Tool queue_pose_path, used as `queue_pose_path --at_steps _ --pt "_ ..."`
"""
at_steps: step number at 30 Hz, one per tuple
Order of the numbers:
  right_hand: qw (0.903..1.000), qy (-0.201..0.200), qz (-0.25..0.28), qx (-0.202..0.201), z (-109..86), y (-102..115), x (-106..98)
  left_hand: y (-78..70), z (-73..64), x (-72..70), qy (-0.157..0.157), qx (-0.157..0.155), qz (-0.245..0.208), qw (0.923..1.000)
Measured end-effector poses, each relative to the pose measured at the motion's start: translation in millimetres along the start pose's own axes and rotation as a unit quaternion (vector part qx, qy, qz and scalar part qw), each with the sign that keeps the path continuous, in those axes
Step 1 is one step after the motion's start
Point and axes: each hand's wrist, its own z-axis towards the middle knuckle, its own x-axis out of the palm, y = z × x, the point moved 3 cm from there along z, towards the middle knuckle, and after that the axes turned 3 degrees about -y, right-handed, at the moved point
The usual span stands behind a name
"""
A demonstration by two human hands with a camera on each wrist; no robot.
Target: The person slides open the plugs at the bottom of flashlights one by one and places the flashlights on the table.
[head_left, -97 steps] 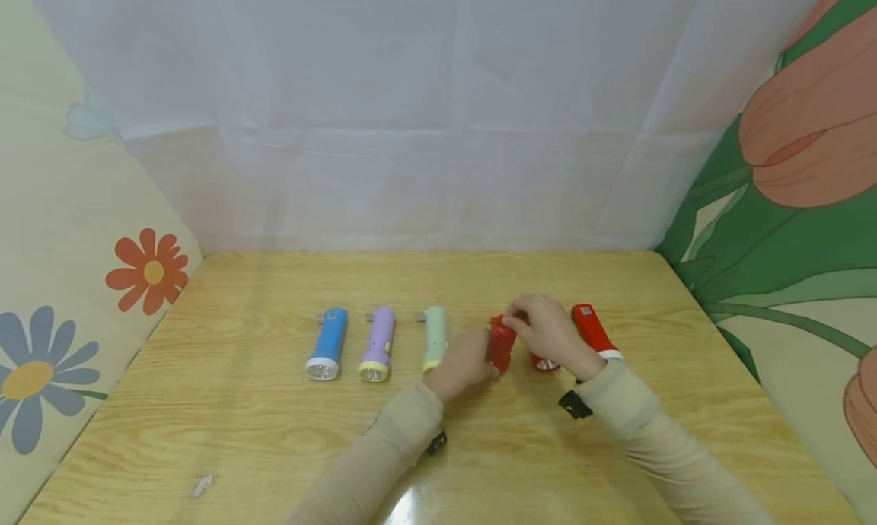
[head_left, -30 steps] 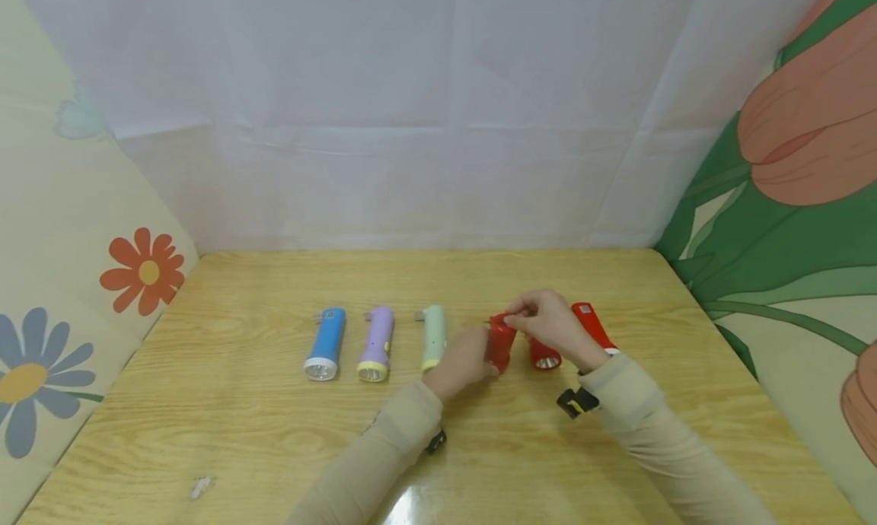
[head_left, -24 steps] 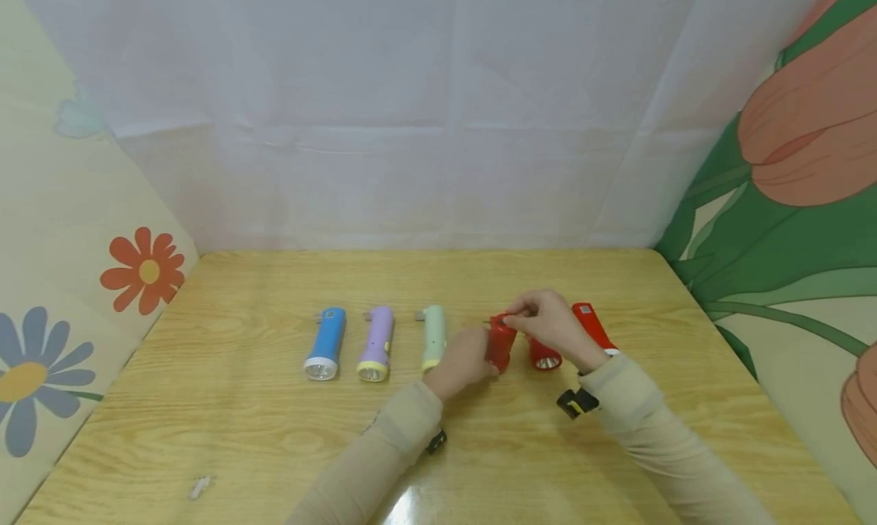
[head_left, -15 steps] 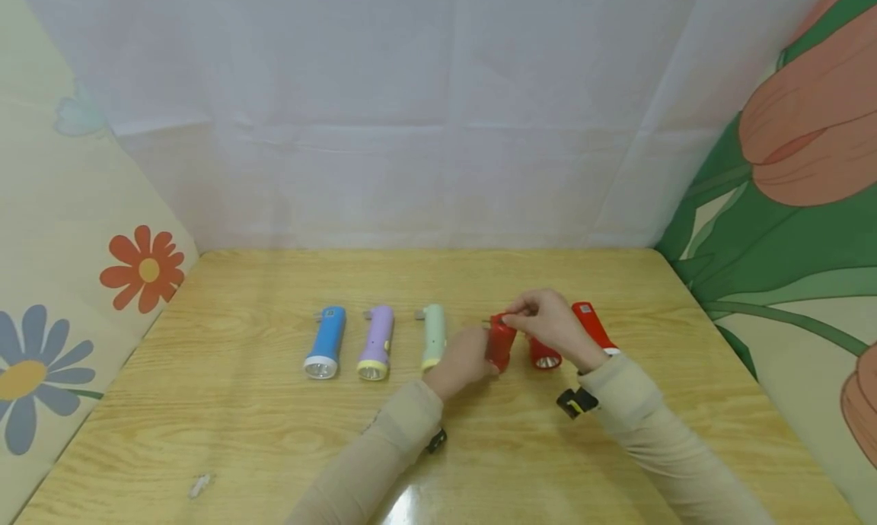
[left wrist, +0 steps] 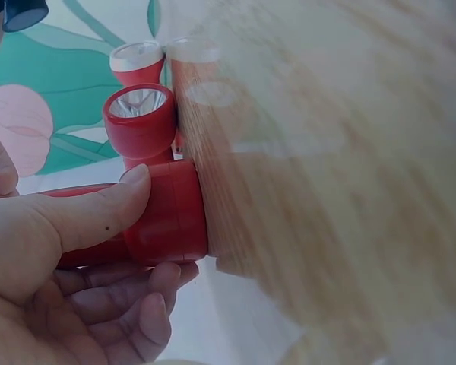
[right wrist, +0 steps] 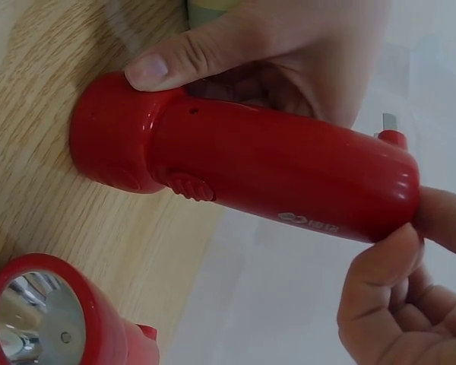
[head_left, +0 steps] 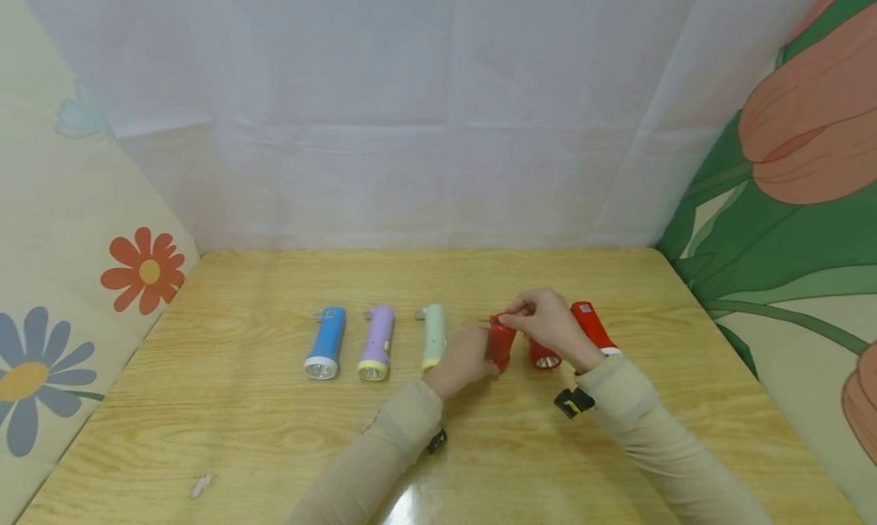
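A red flashlight (head_left: pixel 502 344) stands lens end down on the wooden table, tail up and slightly tilted. My left hand (head_left: pixel 466 361) grips it low, thumb and fingers around its wide head (left wrist: pixel 171 213) in the left wrist view. At the tail, my right hand (head_left: pixel 548 323) pinches the end between thumb and finger. The right wrist view shows metal plug prongs (right wrist: pixel 390 122) sticking out beside the tail, and a ridged switch (right wrist: pixel 188 186) on the body. A second red flashlight (head_left: pixel 545 355) lies just right of it, partly behind my right hand.
Left of the hands, a blue flashlight (head_left: pixel 327 338), a purple one (head_left: pixel 377 338) and a pale green one (head_left: pixel 435 335) lie in a row, plugs out. A red and white flashlight (head_left: pixel 592 326) lies at the right. A white curtain (head_left: pixel 438 129) hangs behind the table.
Since the earliest frame, my right hand has shifted slightly at the tail, and more of the second red flashlight shows. My left hand keeps its hold; the other flashlights stay put.
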Motion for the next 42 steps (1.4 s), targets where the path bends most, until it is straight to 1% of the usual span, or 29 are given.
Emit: queue_pose_path --at_steps 7,13,19,24,30,33,42 --pt "0.9999 -0.004 -0.003 -0.010 0.7 -0.4 0.7 0.3 -1.2 -1.9 -0.005 0.004 0.005 1.0000" --pt "0.9988 -0.009 -0.017 -0.044 0.6 -2.5 0.2 -0.3 -1.8 -1.7 -0.011 0.013 0.018 0.9997" --pt "0.9974 -0.016 -0.021 -0.067 -1.2 -2.7 -0.7 -1.9 -2.8 -2.6 -0.012 0.015 0.015 0.9997" --pt "0.9964 -0.027 -0.020 -0.078 -3.3 -2.1 -1.4 -2.6 -3.8 -3.8 -0.013 0.015 0.015 0.9997" --pt "0.9955 -0.034 -0.011 -0.088 -6.6 -1.9 -2.4 -1.9 -3.5 -3.0 -0.008 0.006 0.011 0.9999" --pt "0.9946 -0.036 -0.012 -0.097 -8.5 -2.0 -3.7 -1.8 -3.2 -2.8 -0.009 0.005 0.017 0.9998" --pt "0.9945 -0.027 -0.021 -0.099 -12.7 -5.3 -3.9 -1.3 -3.6 -2.3 -0.011 0.013 0.019 0.9997"
